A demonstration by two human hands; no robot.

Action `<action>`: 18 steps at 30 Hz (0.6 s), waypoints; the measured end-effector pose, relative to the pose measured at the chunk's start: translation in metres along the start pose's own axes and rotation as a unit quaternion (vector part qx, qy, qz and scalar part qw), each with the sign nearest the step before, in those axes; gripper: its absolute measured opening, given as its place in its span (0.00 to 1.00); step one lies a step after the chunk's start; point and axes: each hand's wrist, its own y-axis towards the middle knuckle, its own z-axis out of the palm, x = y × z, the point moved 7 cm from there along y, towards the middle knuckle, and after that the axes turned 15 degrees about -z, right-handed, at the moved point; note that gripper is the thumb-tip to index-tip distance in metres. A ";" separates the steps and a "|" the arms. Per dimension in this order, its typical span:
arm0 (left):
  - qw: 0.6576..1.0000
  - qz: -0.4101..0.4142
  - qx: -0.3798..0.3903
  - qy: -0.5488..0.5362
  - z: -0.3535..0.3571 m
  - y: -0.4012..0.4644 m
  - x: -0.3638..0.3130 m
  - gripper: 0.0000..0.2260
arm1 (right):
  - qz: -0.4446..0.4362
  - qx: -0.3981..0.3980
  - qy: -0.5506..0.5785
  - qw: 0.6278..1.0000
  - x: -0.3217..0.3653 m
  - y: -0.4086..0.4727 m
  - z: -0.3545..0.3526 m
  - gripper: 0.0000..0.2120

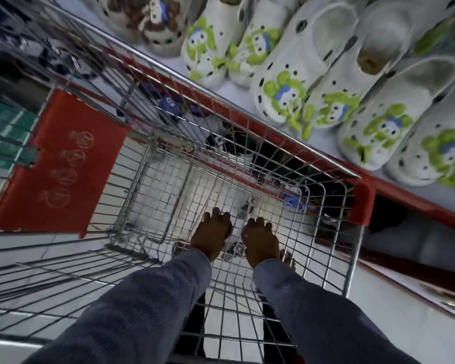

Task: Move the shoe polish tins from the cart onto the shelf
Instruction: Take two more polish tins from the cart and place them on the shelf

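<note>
— Reaching down side by side into the wire cart [334, 232]: left hand [212, 236] and right hand [260, 241], near the basket floor, each resting on a round tin, the left tin [229, 229] and the right tin [243, 232] mostly hidden beneath the fingers.

— Standing just right of the cart: the shelf [415, 203], edge running alongside the basket rim.

— Sitting in rows on the shelf: clogs [286, 101], packed touching one another.

— Hanging at the cart's left end: the folded child-seat flap [61, 164].

— Lying under the basket: floor tiles, showing through the mesh.
</note>
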 end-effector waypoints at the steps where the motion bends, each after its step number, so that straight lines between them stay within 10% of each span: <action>1: 1.000 0.005 -0.002 0.006 -0.004 0.000 0.002 0.22 | -0.002 -0.010 0.000 1.000 0.001 -0.002 -0.005 0.26; 11: 0.995 0.002 -0.055 -0.089 -0.117 -0.055 0.022 0.22 | -0.056 -0.113 0.079 0.989 0.025 -0.066 -0.121 0.14; 18: 0.955 0.025 -0.210 -0.210 -0.287 -0.149 0.041 0.27 | -0.090 -0.252 0.101 0.958 0.042 -0.162 -0.285 0.29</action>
